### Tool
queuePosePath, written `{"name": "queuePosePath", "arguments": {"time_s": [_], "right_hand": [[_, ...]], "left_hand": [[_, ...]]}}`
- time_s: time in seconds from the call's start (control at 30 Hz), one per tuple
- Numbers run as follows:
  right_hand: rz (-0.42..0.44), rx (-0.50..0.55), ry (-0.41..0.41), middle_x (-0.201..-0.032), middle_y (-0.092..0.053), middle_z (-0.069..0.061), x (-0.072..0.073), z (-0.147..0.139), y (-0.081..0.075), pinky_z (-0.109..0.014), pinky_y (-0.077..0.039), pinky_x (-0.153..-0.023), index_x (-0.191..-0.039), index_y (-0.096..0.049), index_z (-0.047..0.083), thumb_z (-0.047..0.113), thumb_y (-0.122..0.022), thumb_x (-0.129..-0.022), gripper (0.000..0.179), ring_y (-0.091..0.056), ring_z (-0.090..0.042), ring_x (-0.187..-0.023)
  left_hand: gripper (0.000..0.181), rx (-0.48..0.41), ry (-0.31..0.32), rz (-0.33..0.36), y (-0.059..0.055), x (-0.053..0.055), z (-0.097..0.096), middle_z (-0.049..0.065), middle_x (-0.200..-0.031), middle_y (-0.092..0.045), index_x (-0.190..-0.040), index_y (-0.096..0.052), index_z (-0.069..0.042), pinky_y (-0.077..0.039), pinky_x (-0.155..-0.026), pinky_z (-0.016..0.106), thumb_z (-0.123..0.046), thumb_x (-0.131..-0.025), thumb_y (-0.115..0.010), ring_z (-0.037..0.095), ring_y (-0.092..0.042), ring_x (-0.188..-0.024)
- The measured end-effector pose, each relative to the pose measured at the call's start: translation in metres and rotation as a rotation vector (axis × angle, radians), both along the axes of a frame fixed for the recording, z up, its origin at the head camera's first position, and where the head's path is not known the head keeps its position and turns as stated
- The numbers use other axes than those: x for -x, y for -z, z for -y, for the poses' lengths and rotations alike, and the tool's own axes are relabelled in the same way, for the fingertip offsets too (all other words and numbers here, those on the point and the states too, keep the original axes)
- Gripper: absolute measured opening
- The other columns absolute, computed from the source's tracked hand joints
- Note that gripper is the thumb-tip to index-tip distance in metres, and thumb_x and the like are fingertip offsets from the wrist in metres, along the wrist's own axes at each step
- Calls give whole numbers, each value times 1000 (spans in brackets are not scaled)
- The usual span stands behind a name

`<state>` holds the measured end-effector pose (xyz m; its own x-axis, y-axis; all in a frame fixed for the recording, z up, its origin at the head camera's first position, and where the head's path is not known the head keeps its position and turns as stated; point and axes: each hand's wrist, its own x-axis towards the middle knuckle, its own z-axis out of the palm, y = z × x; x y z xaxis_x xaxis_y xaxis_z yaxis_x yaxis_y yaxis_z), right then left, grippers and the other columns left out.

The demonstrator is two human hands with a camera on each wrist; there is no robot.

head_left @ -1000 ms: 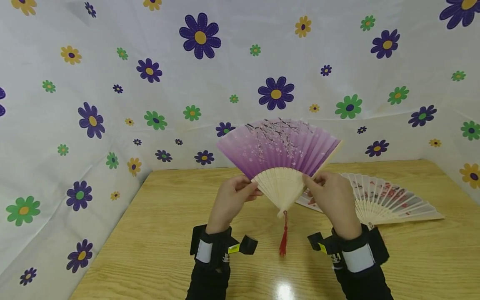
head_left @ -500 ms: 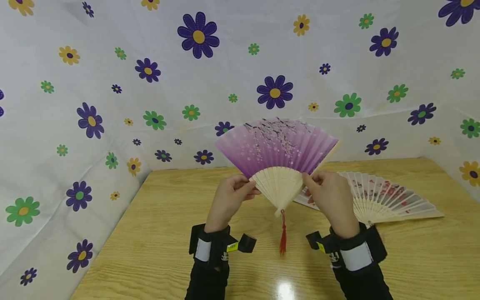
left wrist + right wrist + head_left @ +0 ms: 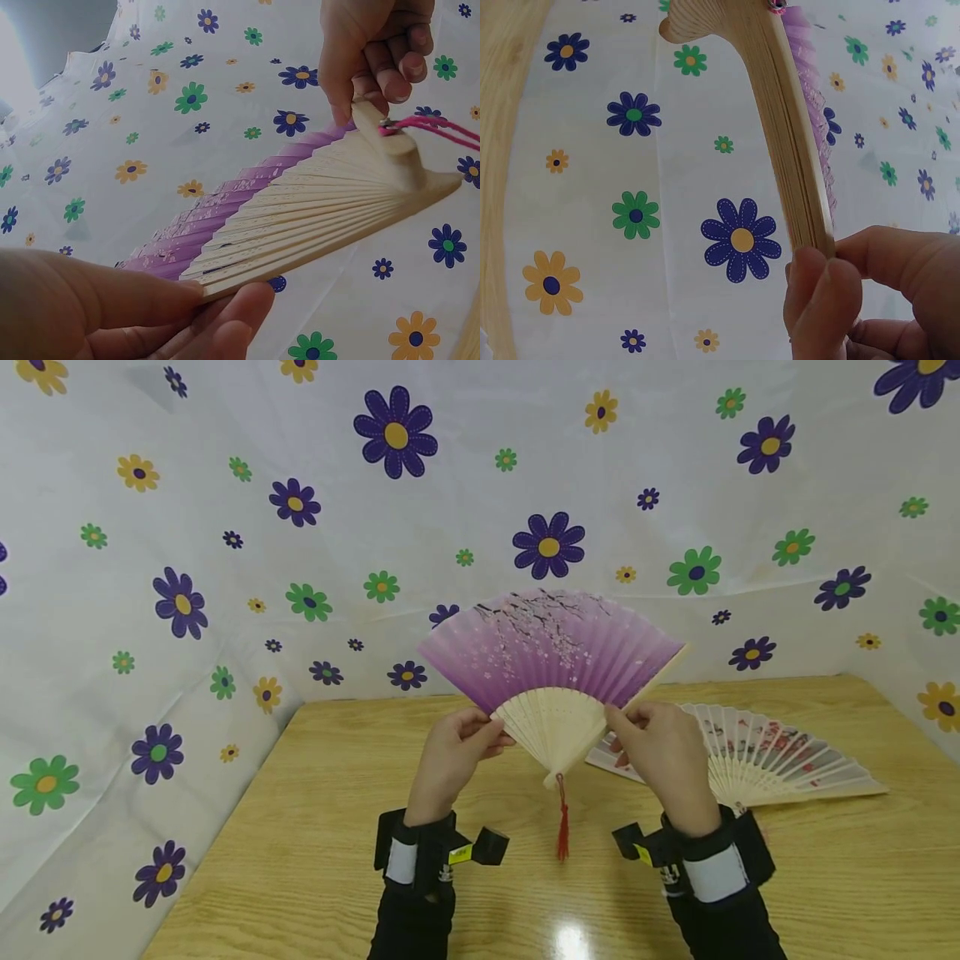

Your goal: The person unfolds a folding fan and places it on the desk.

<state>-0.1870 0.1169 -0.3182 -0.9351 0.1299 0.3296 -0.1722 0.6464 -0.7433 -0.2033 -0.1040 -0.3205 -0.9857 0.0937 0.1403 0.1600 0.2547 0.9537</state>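
A purple folding fan (image 3: 551,639) with cherry-blossom print is spread wide and held up over the table. Its pale ribs (image 3: 300,217) narrow to a pivot, from which a red tassel (image 3: 562,827) hangs. My left hand (image 3: 450,760) pinches the fan's left outer rib between thumb and fingers. On the opposite side, my right hand (image 3: 663,760) grips the right edge, where some ribs are still stacked together, as the right wrist view shows (image 3: 795,150). Behind the right hand a white folding fan (image 3: 780,760) with red flowers lies spread on the table, partly hidden by that hand.
The wooden table (image 3: 300,827) reaches back to a white cloth (image 3: 465,485) printed with purple, green and yellow flowers. The cloth also rises along the left and right sides. A black strap with a small camera (image 3: 487,846) sits on each wrist.
The purple fan is spread slightly wider, its left edge moved left along with my left hand. Its pivot and tassel shifted a little left and up; the right hand stays nearly still.
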Motion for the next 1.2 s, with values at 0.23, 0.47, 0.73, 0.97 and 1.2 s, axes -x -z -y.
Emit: {"name": "queuePosePath", "arguments": {"time_s": [0.23,0.47,0.73,0.97,1.2], "right_hand": [[-18,36,-1,-62,-72,-21,-1,-3,-1,-25,-34,-37,-74,-72,-6,20,-63,-94,34,-59,-12,-42],[-36,73,12,-60,-71,-18,2,-4,1,-25,-33,-37,-74,-72,-5,22,-65,-92,34,-56,-9,-41],[-39,119,46,-56,-69,-11,5,-3,3,-23,-34,-40,-72,-72,-3,27,-65,-92,36,-56,-7,-42],[-58,130,51,-58,-70,-15,6,-2,3,-22,-34,-40,-72,-72,-3,26,-66,-92,35,-57,-9,-42],[-56,156,71,-58,-70,-17,7,-3,4,-21,-30,-39,-73,-72,-2,25,-65,-92,34,-57,-12,-43]], "left_hand": [[18,-30,-19,29,0,1,3,31,-98,-70,-105,-65,13,-60,-82,38,-1,-98,-55,25,-71,-85],[19,-46,-29,25,-1,1,3,32,-98,-70,-105,-65,13,-61,-77,28,-1,-98,-55,26,-70,-85],[19,-108,-76,28,-4,0,6,31,-100,-69,-107,-63,14,-59,-71,16,-1,-98,-54,14,-69,-80],[19,-134,-75,21,-4,1,6,31,-100,-68,-107,-63,15,-58,-70,14,0,-98,-54,21,-70,-84],[19,-181,-104,17,-2,2,7,31,-101,-68,-108,-62,15,-57,-67,12,1,-98,-54,17,-70,-83]]}}
